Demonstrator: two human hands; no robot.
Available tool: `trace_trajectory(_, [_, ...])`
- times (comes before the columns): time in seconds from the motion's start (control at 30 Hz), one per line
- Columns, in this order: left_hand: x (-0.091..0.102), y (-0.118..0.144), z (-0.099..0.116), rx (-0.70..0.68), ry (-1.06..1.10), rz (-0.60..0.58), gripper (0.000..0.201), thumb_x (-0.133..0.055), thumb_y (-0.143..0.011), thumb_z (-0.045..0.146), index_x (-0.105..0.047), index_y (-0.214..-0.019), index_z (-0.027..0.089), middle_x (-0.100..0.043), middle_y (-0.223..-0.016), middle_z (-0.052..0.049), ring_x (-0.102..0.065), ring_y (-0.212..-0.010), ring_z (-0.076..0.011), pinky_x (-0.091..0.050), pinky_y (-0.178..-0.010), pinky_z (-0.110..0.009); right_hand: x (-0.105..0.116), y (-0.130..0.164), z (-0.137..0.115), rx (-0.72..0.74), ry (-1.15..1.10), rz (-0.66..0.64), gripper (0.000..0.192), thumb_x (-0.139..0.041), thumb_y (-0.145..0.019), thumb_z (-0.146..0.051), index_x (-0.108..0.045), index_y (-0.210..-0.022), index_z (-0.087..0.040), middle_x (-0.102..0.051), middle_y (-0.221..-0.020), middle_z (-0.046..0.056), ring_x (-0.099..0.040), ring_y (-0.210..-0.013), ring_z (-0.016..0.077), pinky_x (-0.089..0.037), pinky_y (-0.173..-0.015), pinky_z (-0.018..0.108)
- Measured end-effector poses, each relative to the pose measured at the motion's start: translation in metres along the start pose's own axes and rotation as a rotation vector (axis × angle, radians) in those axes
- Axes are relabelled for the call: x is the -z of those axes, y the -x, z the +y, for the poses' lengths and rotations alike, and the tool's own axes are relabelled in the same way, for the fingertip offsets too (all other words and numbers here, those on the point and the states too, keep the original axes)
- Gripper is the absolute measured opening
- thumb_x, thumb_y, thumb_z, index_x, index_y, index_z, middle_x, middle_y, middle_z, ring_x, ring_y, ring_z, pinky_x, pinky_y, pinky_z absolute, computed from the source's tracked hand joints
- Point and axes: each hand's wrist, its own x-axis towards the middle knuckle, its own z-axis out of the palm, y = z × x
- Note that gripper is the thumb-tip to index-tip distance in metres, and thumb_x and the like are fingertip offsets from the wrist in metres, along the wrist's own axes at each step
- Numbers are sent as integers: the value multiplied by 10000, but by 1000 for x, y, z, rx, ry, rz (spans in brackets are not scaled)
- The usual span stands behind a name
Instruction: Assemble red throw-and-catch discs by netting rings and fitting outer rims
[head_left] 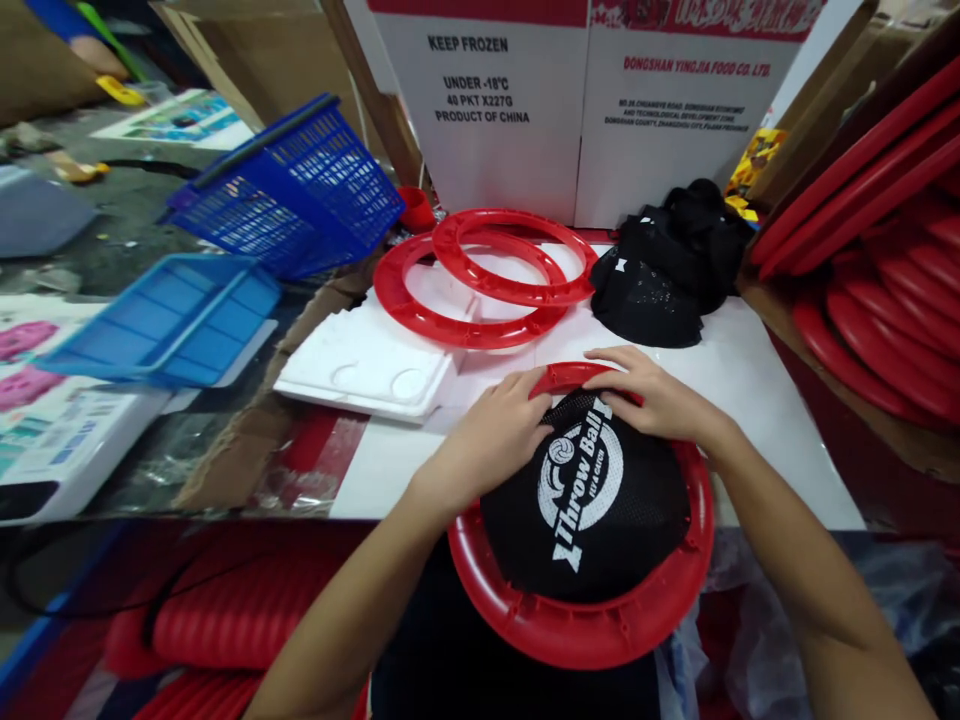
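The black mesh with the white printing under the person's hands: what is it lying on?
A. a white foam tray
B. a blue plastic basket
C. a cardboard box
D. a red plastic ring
D: the black mesh printed "Throw Ball" sits across a red plastic ring, whose rim shows around it, while the left hand and right hand press on its far edge.

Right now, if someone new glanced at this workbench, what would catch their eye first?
Front and centre, the left hand and right hand press black printed mesh at the far edge of a red plastic ring. Behind them two more red rings overlap on the white tabletop. At left a blue basket lies tipped on its side.
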Motion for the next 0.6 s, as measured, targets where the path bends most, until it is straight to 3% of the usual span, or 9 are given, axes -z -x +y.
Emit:
trace_trajectory(0.1, [-13,24,5,83,63,85,288,-528,-1067,187,-699,-1296,149,-616,-1463,-160,-607,-1350,-293,-495,-1179,-467,-14,-8,-14,61,85,-108,385,-647,-979,-209,-708,-1355,-262,-471,-1662,128,-418,-1550,368,-423,-1251,621])
trace_trajectory(0.2, [-23,39,0,127,63,217,285,-507,-1074,157,-733,-1245,186,-654,-1420,-126,-619,-1321,-282,-499,-1162,-478,-20,-12,-21,32,82,-153,263,-633,-985,-203,-737,-1226,-220,-591,-1537,154,-547,-1427,366,-510,-1164,591])
trace_trajectory(0.33, [-26,45,-12,199,176,410,128,-669,-1029,235,-790,-1032,196,-731,-1220,-102,-699,-1119,-258,-556,-1033,-447,-14,-11,-18,-93,-106,-86,154,-583,-1028,-231,-733,-1061,-227,-740,-1242,103,-700,-1154,277,-577,-1015,474])
trace_trajectory(0.47, [-19,44,-24,192,431,363,89,-739,-993,274,-808,-968,224,-771,-974,-28,-723,-912,-186,-564,-886,-347,-9,-12,-10,-221,-249,0,89,-684,-984,-277,-756,-962,-230,-783,-1022,50,-728,-954,231,-568,-892,400])
trace_trajectory(0.6, [-10,46,-32,236,479,305,94,-730,-978,238,-823,-961,232,-785,-983,-18,-715,-909,-177,-543,-854,-324,-6,-12,-5,-312,-305,-6,83,-731,-947,-298,-787,-938,-238,-797,-1007,33,-734,-942,225,-551,-873,383])
